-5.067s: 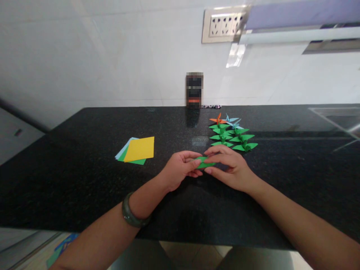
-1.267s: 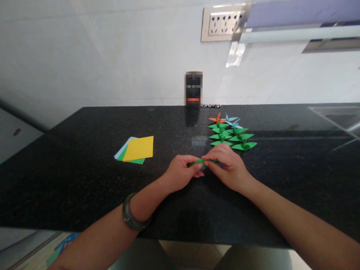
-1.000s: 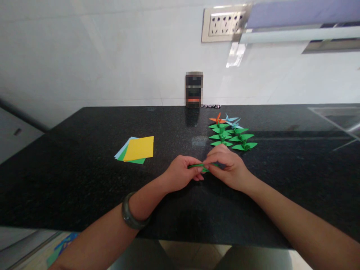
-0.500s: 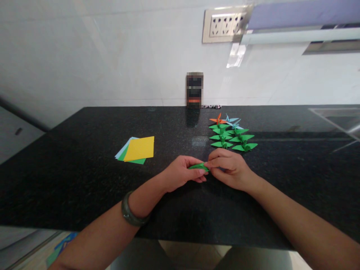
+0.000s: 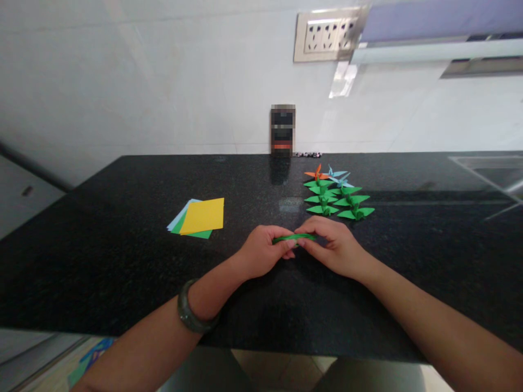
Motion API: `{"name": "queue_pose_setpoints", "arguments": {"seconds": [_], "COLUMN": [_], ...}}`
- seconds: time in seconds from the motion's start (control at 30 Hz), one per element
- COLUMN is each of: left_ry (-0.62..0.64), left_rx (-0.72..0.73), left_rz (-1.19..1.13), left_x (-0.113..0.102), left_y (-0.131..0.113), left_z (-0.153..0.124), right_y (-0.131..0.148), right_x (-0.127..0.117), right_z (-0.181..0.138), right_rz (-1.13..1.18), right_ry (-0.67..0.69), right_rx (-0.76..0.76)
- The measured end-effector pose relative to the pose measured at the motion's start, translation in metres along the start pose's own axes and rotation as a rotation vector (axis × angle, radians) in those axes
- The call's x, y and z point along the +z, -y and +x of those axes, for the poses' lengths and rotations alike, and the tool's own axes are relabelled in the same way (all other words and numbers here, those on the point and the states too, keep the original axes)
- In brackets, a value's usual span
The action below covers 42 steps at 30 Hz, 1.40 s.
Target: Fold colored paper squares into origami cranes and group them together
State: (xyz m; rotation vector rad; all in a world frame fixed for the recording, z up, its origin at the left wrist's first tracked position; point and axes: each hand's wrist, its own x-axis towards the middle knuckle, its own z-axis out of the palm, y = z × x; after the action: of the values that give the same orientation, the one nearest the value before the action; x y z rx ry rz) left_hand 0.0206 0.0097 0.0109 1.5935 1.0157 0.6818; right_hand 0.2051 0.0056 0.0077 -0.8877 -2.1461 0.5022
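A narrow, folded piece of green origami paper (image 5: 291,238) is held level just above the dark counter, seen nearly edge-on. My left hand (image 5: 266,250) pinches its left part between thumb and fingers. My right hand (image 5: 330,244) pinches the right part, its thumb close to the left thumb. Both hands hide portions of the paper. Just beyond my right hand lie several folded green paper cranes (image 5: 322,200) in two columns. An orange paper crane (image 5: 317,173) and two light blue paper cranes (image 5: 342,179) sit at their far end.
To the left lies a small stack of square paper, a yellow sheet (image 5: 203,216) on top of green and light blue ones. A dark upright phone-like object (image 5: 283,130), blurred out, leans on the wall with a beaded strap (image 5: 309,155) beside it. The black speckled counter (image 5: 122,228) meets a tiled wall.
My right hand has shifted slightly left and now grips further along the green paper. The paper has turned from slanted to level and edge-on.
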Motion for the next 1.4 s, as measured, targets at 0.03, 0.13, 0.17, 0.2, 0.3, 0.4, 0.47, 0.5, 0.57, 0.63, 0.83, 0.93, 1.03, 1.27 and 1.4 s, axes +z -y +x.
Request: {"name": "queue_pose_setpoints", "arguments": {"seconds": [0.03, 0.13, 0.17, 0.2, 0.3, 0.4, 0.47, 0.5, 0.57, 0.63, 0.83, 0.93, 1.03, 1.27, 1.4], "left_ry": [-0.009, -0.095, -0.145, -0.193, -0.263, -0.241, -0.228, -0.225, -0.227, -0.229, -0.233, -0.219, -0.197, -0.169, -0.178], "left_rx": [0.011, 0.080, 0.114, 0.146, 0.201, 0.208, 0.211, 0.214, 0.220, 0.231, 0.290, 0.284, 0.266, 0.175, 0.030], "left_rz": [0.043, 0.169, 0.198, 0.218, 0.251, 0.274, 0.281, 0.287, 0.310, 0.338, 0.386, 0.359, 0.293, 0.143, -0.110], "left_x": [0.0003, 0.0013, 0.0016, 0.0018, 0.0019, 0.0012, 0.0006, 0.0003, -0.0003, -0.0007, -0.0003, 0.0007, 0.0012, 0.0011, 0.0028], "left_y": [0.0005, 0.0029, 0.0037, 0.0042, 0.0043, 0.0038, 0.0040, 0.0042, 0.0043, 0.0037, 0.0012, 0.0024, 0.0047, 0.0013, -0.0027], "left_z": [-0.0001, -0.0005, -0.0006, -0.0008, -0.0012, -0.0013, -0.0013, -0.0013, -0.0017, -0.0021, -0.0028, -0.0031, -0.0039, -0.0044, -0.0012], "right_y": [0.0000, 0.0007, 0.0010, 0.0013, 0.0018, 0.0014, 0.0010, 0.0010, 0.0011, 0.0016, 0.0042, 0.0059, 0.0064, 0.0048, 0.0048], "right_x": [0.0001, 0.0002, 0.0001, 0.0000, -0.0004, -0.0004, -0.0001, 0.0001, 0.0003, 0.0004, 0.0006, 0.0008, 0.0010, 0.0011, 0.0033], "right_z": [0.0002, 0.0012, 0.0015, 0.0017, 0.0014, 0.0006, 0.0003, 0.0003, 0.0006, 0.0010, 0.0018, 0.0013, 0.0004, 0.0020, 0.0039], "right_rz": [0.009, 0.012, 0.008, 0.002, -0.003, 0.001, 0.003, 0.005, 0.005, 0.002, 0.020, 0.050, 0.102, 0.173, 0.191], "right_ry": [0.015, 0.004, -0.010, -0.021, -0.026, -0.006, -0.001, -0.001, -0.007, -0.013, -0.010, -0.012, -0.014, 0.034, -0.042], "right_rx": [0.001, 0.020, 0.026, 0.028, 0.022, 0.021, 0.021, 0.019, 0.016, 0.013, 0.016, 0.023, 0.033, 0.139, 0.223]}}
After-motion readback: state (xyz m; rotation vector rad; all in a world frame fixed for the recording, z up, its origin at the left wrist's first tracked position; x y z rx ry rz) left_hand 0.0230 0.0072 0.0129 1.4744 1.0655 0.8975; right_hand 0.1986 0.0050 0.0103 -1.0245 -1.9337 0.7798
